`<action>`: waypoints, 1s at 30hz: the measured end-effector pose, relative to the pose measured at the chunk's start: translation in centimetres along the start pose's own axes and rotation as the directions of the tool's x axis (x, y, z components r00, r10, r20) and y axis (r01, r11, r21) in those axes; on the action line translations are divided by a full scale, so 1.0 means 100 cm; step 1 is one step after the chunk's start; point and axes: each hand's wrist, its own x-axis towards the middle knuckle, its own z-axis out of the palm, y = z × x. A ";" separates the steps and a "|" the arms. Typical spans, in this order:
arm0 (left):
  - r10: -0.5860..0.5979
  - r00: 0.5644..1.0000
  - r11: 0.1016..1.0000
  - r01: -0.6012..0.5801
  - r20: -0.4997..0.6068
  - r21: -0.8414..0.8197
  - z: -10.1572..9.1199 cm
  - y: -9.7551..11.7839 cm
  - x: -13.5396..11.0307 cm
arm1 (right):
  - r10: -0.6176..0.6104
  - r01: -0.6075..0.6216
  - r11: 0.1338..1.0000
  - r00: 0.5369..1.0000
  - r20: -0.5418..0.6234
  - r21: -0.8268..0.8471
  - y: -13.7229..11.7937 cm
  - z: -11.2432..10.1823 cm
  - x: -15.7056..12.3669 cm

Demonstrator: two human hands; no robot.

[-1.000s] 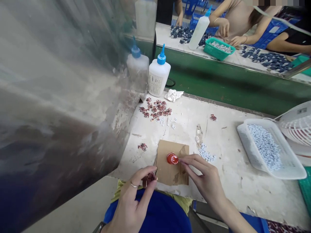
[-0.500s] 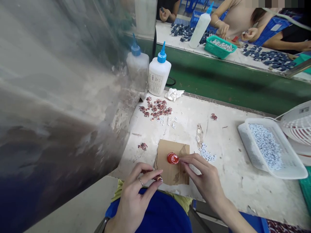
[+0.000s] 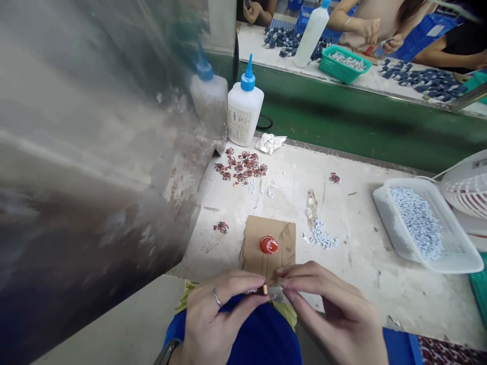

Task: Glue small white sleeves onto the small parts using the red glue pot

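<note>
My left hand (image 3: 218,312), with a ring on one finger, pinches a small dark brown figurine piece (image 3: 263,289) with an orange-tan end. Close to its right, my right hand (image 3: 335,306) holds its thumb and fingertips together around something tiny and whitish, too small to name. Both hands are just in front of a cardboard square (image 3: 253,256). On that cardboard sits a small round red dish or blob (image 3: 269,245) with a glossy surface. Beyond the cardboard's right corner lies a pile of tiny white-blue pieces (image 3: 321,235).
Brown figurine pieces (image 3: 247,165) lie in a cluster before a white squeeze bottle (image 3: 245,111) and crumpled tissue (image 3: 270,143). A metal panel (image 3: 114,152) borders the left. At right stands a white basket (image 3: 380,203) of small pieces. Co-workers' hands (image 3: 368,31) show across the green divider (image 3: 323,111).
My right hand has moved from the red dish down toward my body, beside my left hand. My left hand has shifted slightly right and turned the brown piece. The view has tilted slightly.
</note>
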 end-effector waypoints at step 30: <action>-0.086 0.993 0.996 0.088 -0.079 0.016 0.020 0.000 -0.003 | 0.023 -0.018 0.999 0.995 0.098 -0.050 0.001 -0.001 0.008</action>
